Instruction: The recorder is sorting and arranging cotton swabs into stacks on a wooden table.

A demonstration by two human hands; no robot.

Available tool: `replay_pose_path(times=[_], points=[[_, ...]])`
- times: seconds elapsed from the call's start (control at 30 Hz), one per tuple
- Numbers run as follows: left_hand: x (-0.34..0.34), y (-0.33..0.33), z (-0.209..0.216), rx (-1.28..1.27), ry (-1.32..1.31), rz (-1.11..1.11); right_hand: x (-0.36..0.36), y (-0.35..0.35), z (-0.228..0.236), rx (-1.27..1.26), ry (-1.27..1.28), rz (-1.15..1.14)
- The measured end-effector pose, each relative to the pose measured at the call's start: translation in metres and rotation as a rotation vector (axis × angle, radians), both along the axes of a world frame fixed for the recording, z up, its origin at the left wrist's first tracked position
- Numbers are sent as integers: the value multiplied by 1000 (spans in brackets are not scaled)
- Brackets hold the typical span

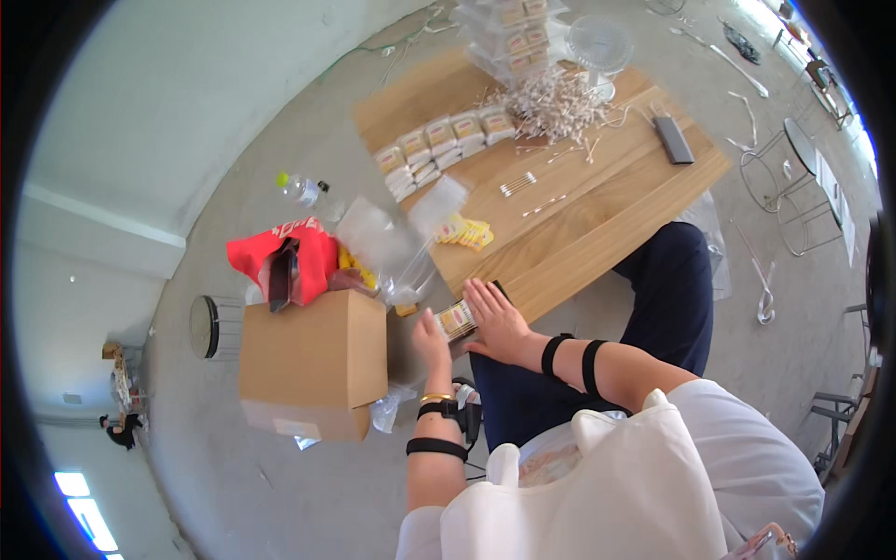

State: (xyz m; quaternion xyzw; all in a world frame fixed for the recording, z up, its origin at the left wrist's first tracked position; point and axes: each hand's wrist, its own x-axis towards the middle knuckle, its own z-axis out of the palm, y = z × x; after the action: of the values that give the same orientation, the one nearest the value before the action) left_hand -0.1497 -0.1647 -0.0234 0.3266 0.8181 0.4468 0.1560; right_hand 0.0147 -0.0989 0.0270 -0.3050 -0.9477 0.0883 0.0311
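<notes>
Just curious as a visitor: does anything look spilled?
A few white-tipped cotton swabs lie scattered on the brown wooden table, outside their loose heap, looking untidy beside the neatly rowed plastic packets.

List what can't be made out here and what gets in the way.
- Head view: part of the small packet, covered by the right hand.
- Head view: how the left hand's fingers meet the packet; blurred and turned away.
- Head view: upper part of the clear package stack, cut off by the top edge.
</notes>
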Motion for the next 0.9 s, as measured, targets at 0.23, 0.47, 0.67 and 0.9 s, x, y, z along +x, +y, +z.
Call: replay_pose_path(times=[0.23,0.47,0.67,0.9], points=[[1,0,38,155,370,50,32,64,-16,-250,435,118],[58,67,91,252,458,-303,101,167,-7,-70,556,-407],[103,153,79,132,522,-551,115,199,-23,-95,623,-616],[108,238,50,22,494,-657,105,197,-21,-169,569,-471]])
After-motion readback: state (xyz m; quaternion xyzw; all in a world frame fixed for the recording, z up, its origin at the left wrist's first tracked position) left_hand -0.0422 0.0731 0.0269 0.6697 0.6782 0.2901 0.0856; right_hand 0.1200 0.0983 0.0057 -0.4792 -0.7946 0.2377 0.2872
